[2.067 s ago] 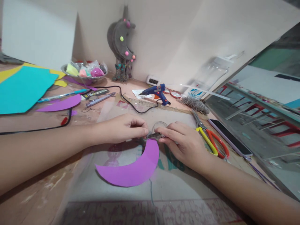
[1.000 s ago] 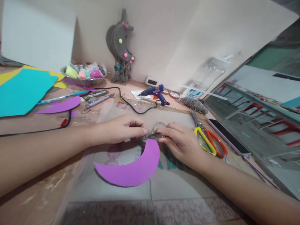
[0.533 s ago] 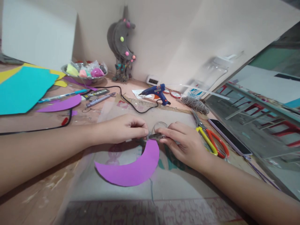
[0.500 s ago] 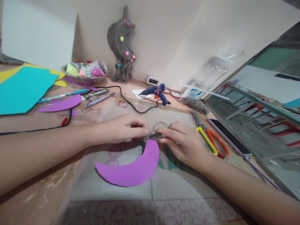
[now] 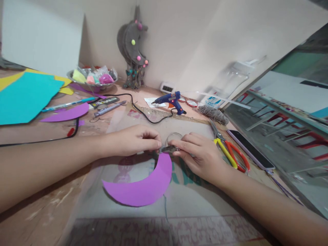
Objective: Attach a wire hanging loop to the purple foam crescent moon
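Observation:
A purple paper crescent (image 5: 143, 191) is in front of me, its upper tip just below my fingertips and its other tip to the left. My left hand (image 5: 143, 138) is closed in a pinch at that upper tip; the small thing between its fingers is hard to make out. Between thumb and fingers, my right hand (image 5: 197, 153) grips a small dark metal tool (image 5: 168, 149), whose end meets the left fingertips; its exact kind is unclear. A thin loop of thread or wire (image 5: 175, 133) arcs above the tool. A grey thread (image 5: 165, 205) hangs below the crescent.
Behind the hands lies a blue glue gun (image 5: 169, 99) with its black cord. Scissors (image 5: 229, 150), a phone (image 5: 249, 148) and grey yarn (image 5: 214, 114) are at right. Coloured paper (image 5: 28, 99), pens and a bowl (image 5: 92, 83) sit at left. A decorated grey crescent (image 5: 132, 44) stands behind.
The purple crescent has shifted slightly left and swung a little. Both hands keep nearly the same place and the same grip.

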Demonstrator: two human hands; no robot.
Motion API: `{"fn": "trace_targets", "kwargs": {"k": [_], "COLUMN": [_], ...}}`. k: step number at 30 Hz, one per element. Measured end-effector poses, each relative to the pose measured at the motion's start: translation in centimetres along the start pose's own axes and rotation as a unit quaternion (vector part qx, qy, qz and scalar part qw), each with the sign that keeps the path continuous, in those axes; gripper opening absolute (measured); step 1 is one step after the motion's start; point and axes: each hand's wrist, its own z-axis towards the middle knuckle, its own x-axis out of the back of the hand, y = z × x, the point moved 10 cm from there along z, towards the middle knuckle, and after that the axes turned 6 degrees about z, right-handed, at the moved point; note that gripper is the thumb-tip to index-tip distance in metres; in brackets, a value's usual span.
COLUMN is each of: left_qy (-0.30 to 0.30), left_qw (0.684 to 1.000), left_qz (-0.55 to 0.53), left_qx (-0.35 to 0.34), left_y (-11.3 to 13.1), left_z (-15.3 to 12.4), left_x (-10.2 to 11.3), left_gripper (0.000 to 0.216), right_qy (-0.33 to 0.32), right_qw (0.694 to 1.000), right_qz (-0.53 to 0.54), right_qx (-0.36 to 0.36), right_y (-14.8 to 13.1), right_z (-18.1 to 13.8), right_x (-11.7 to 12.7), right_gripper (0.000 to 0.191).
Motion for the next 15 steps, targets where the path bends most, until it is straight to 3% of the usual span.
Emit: {"fn": "trace_targets", "kwargs": {"k": [15], "left_qy": [0.016], "left_qw": [1.0], "left_qz": [0.013], "left_qx": [-0.004], "left_y": [0.21], "left_z": [0.07], "left_x": [0.12], "left_gripper": [0.018], "right_qy": [0.023], "right_qw": [0.999], "right_qz": [-0.027], "right_qx": [0.011], "right_y": [-0.28], "right_z": [-0.4], "right_x": [0.24], "right_gripper": [0.024]}}
